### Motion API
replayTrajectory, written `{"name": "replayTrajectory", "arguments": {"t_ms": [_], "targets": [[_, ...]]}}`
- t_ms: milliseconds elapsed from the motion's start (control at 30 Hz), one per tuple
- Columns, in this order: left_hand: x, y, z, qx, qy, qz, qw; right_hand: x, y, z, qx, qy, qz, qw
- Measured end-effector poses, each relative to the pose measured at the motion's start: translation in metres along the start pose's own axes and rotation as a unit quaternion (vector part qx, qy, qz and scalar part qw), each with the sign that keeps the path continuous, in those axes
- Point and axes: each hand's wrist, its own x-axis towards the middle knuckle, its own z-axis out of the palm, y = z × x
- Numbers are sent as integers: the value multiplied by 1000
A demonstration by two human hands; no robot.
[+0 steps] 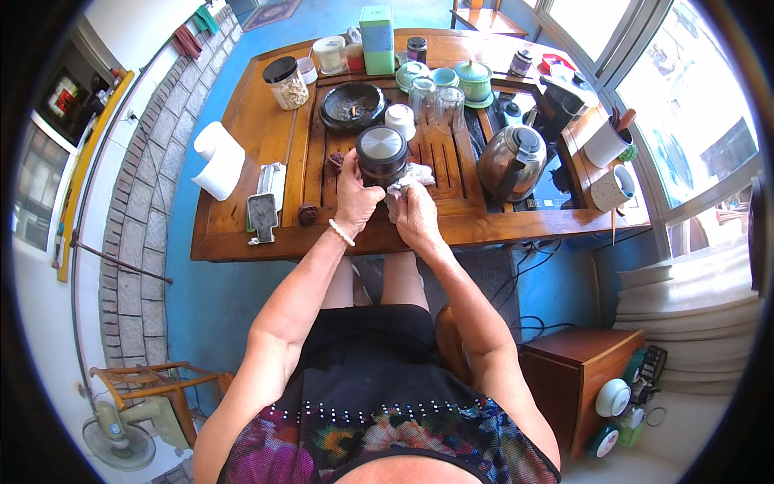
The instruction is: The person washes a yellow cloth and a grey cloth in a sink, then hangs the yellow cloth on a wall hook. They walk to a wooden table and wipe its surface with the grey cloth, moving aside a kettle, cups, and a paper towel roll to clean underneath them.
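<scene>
My left hand (357,199) grips the side of a dark jar (382,154) with a silvery lid top, held over the near part of the wooden tea table (242,163). In my right hand (417,215) is a crumpled white tissue (417,176), close against the jar's lower right side. Whether the jar's base rests on the table is hidden by my hands. A small white cup (400,121) stands just behind the jar. To its left lies a wrinkled dark brown lump (336,161), and a similar brown lump (308,213) sits nearer the front edge.
A steel kettle (513,163) stands at right, near two upturned glasses (448,110). Behind the jar is a black ashtray (352,106). A paper roll (221,163) and a grey-faced device (262,212) lie at left. Canisters and a green teapot (474,81) line the back.
</scene>
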Motion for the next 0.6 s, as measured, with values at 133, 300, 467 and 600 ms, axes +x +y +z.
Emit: {"name": "replayTrajectory", "arguments": {"t_ms": [133,300,467,600], "targets": [[5,1,33,-24,33,-9,999,3,5,-11,-1,73,-22,997],[12,-17,82,-24,83,25,996,14,26,-41,-8,103,-7,995],[19,-38,110,-36,111,25,993,16,29,-62,-7,112,9,994],[16,-45,113,-134,98,-20,986,-1,21,-71,169,155,72,971]]}}
